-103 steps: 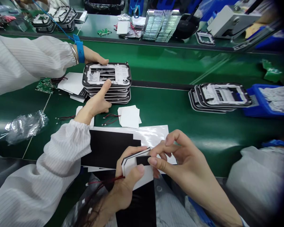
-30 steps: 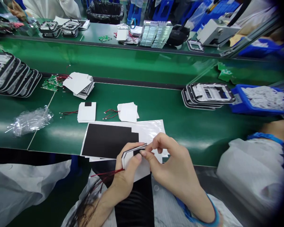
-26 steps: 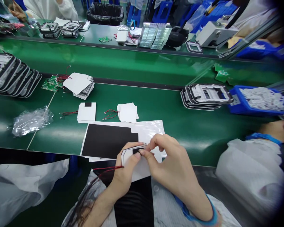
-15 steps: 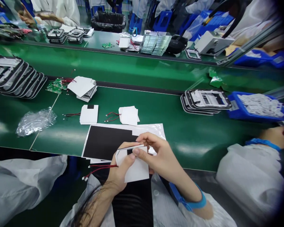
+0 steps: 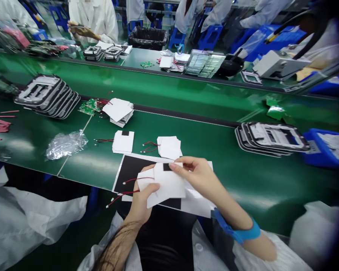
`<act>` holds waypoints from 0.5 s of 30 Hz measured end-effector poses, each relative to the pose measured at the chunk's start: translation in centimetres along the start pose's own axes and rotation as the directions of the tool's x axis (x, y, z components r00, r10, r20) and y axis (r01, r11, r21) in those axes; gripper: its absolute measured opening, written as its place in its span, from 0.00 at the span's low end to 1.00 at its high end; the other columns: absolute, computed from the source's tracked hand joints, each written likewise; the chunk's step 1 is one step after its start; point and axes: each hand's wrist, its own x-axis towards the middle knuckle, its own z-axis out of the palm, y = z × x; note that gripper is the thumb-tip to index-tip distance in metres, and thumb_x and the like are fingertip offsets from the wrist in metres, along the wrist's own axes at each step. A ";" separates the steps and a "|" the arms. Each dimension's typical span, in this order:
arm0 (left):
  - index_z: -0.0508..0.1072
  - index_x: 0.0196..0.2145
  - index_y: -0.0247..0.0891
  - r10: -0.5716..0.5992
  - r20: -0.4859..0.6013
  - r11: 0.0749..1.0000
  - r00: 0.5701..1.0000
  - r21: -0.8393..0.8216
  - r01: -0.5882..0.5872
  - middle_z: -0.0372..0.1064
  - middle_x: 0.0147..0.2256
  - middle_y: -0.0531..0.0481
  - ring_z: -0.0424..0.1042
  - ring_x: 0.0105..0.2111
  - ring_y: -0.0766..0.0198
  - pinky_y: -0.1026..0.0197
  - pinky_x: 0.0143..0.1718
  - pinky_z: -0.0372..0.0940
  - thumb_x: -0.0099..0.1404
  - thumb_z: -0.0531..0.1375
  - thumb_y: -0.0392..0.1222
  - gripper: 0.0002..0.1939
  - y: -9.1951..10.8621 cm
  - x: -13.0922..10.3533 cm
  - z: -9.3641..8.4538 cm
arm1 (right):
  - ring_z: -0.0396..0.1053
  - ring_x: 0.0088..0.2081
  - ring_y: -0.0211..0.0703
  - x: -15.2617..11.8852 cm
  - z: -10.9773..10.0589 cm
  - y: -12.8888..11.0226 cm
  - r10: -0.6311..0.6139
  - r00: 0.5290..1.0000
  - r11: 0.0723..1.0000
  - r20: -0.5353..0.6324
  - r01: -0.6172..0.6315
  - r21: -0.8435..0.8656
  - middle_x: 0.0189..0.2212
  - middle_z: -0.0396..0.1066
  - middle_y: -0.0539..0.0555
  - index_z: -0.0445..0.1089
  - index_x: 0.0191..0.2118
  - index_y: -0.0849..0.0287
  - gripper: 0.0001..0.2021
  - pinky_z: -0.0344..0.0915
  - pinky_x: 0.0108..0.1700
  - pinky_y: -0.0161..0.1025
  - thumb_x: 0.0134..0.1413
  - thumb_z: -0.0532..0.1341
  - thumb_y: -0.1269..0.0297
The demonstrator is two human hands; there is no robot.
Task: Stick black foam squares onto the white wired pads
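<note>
My left hand [image 5: 142, 203] is closed on a white square panel [image 5: 152, 202] with thin red and black wires ending in small white plugs. A second white wired panel [image 5: 171, 184], with a black patch at its top edge, lies over the first and is offset to the right. My right hand [image 5: 196, 171] pinches its upper right corner beside the patch. Both hands are above a black sheet with white borders [image 5: 134, 169]. Just beyond are a white panel stack with a black patch [image 5: 123, 145] and a plain white panel stack [image 5: 169, 146].
Stacked frames stand at left [image 5: 48, 96] and right [image 5: 274, 137], the latter beside a blue bin [image 5: 310, 150]. A clear plastic bag [image 5: 66, 145], green circuit boards [image 5: 89, 107] and a white panel pile [image 5: 118, 109] lie left. Across the bench a person [image 5: 93, 22] works.
The panels in my hands have fanned apart, the upper one now shifted right of the lower. My right fingers have moved to its upper right corner. The camera view has swung left.
</note>
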 end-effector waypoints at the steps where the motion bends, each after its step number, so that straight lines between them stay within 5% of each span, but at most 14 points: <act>1: 0.69 0.50 0.39 0.008 -0.008 1.000 1.000 -0.030 -0.009 0.76 0.43 0.48 0.74 0.47 0.52 0.49 0.51 0.67 0.53 0.62 0.32 0.25 0.1 0.5 -0.4 | 0.62 0.25 0.39 1.2 -0.2 -0.7 0.002 1.000 0.999 0.006 -0.002 0.040 0.23 0.67 0.52 0.73 0.29 0.61 0.16 0.58 0.25 0.36 0.49 0.64 0.50; 4: 0.65 0.54 0.37 0.009 0.034 0.996 0.999 -0.090 -0.006 0.77 0.42 0.44 0.76 0.43 0.48 0.41 0.51 0.66 0.54 0.59 0.31 0.28 0.4 1.7 -1.2 | 0.60 0.23 0.37 5.7 0.9 -3.1 -0.032 0.997 0.994 0.075 0.024 0.107 0.21 0.63 0.49 0.67 0.24 0.60 0.16 0.57 0.25 0.36 0.50 0.63 0.52; 10: 0.60 0.58 0.37 -0.026 0.099 0.997 0.995 -0.076 0.033 0.77 0.40 0.43 0.78 0.38 0.48 0.39 0.49 0.65 0.55 0.58 0.31 0.32 0.8 2.6 -1.3 | 0.64 0.25 0.36 15.3 8.6 -5.3 -0.075 0.995 0.991 0.058 0.081 -0.106 0.22 0.65 0.48 0.65 0.26 0.61 0.13 0.62 0.29 0.35 0.61 0.58 0.62; 15: 0.51 0.62 0.39 -0.049 0.081 0.991 0.996 -0.117 0.058 0.78 0.39 0.44 0.78 0.38 0.48 0.39 0.48 0.67 0.55 0.58 0.30 0.39 0.8 2.5 -1.4 | 0.70 0.38 0.44 17.2 11.3 -4.1 -0.186 0.982 0.904 0.036 0.185 -0.386 0.34 0.71 0.53 0.70 0.34 0.62 0.10 0.66 0.43 0.45 0.60 0.61 0.59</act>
